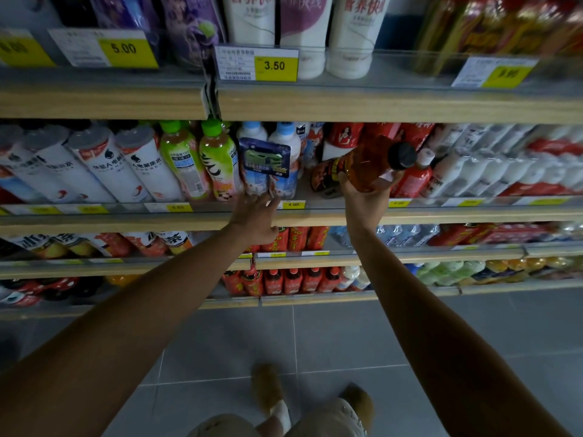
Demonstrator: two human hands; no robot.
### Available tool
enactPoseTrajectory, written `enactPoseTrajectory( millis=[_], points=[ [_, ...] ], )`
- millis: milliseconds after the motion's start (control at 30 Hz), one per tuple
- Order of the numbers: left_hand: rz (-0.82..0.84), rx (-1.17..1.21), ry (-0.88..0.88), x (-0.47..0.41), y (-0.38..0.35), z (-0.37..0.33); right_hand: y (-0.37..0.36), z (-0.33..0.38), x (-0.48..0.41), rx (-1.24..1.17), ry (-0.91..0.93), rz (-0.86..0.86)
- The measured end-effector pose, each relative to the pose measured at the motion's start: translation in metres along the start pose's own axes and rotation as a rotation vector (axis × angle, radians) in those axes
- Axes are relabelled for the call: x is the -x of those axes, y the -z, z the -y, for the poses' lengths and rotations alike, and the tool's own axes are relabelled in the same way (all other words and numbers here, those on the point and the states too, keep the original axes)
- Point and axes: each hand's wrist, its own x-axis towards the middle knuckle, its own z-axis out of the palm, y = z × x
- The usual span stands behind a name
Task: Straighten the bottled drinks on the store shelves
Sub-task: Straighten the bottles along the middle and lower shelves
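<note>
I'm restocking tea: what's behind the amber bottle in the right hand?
Behind the amber bottle held by the right hand stand red-labelled bottles on the shelf. The bottle and hand cover their lower parts, so the row's depth cannot be seen.

2 hands [255, 216], 2 green-capped bottles [217, 159], 1 amber bottle [372, 165], 4 grey-capped white bottles [142, 165]

Amber bottle with black cap [375, 164], tilted, lifted off the shelf among upright bottled drinks [217, 159]
</note>
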Motion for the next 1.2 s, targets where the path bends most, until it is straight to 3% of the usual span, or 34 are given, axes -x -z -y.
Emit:
enactPoseTrajectory(
  millis=[200, 600, 867, 1200],
  points=[
    [0.023, 0.029, 0.040, 0.010, 0.000, -0.001, 0.019, 0.019, 0.008, 0.009, 0.048, 0.015],
    [-0.048, 0.072, 0.179, 0.086, -0.005, 0.020, 0.031, 0.015, 0.084, 0.314, 0.088, 0.253],
    [-0.038, 0.046, 0.308, 0.190, -0.032, 0.073, -0.019, 0.022, 0.158, 0.356, 0.116, 0.449],
    [-0.034, 0.016, 0.444, 0.258, -0.045, 0.215, -0.137, 0.048, 0.246, 0.421, 0.234, 0.618]
  ],
)
